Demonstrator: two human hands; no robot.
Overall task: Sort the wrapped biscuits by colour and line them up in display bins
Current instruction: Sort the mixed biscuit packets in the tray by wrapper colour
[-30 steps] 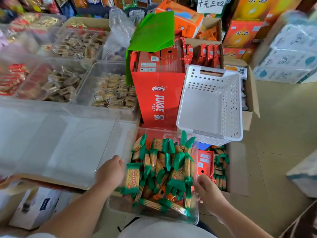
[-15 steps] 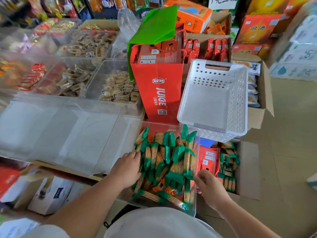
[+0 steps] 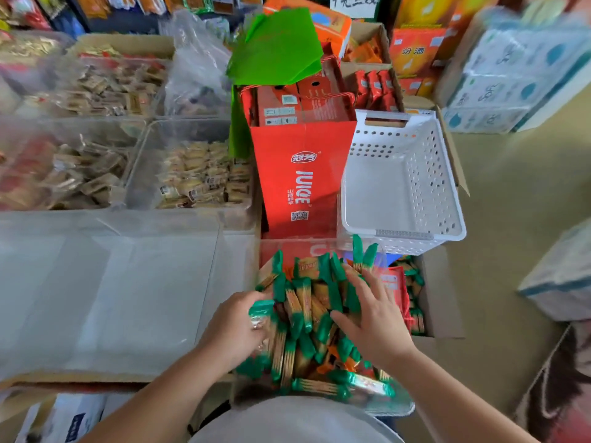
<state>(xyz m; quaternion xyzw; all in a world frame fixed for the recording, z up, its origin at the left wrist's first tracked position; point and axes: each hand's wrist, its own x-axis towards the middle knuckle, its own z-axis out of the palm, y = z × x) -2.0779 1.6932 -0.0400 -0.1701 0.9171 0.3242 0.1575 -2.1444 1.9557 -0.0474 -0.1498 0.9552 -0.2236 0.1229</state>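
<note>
Nearest, at 6 o'clock: see-through bin (image 3: 401, 407) against the body, heaped with green-wrapped biscuits (image 3: 307, 314). Left hand (image 3: 233, 327) at 9 o'clock of the heap, fingers curled round a packet or two. Right hand (image 3: 372, 318) at 3 o'clock, spread flat, pressing the pile, gripping nothing. Looks like the lining-up step: squaring loose packets into rows. Next, probably: gather a handful, turn all ends one way, pull out the few orange wrappers (image 3: 347, 366). Further off, at 9 o'clock, larger see-through bins (image 3: 112, 298); at 1 o'clock, white basket (image 3: 403, 193).
</note>
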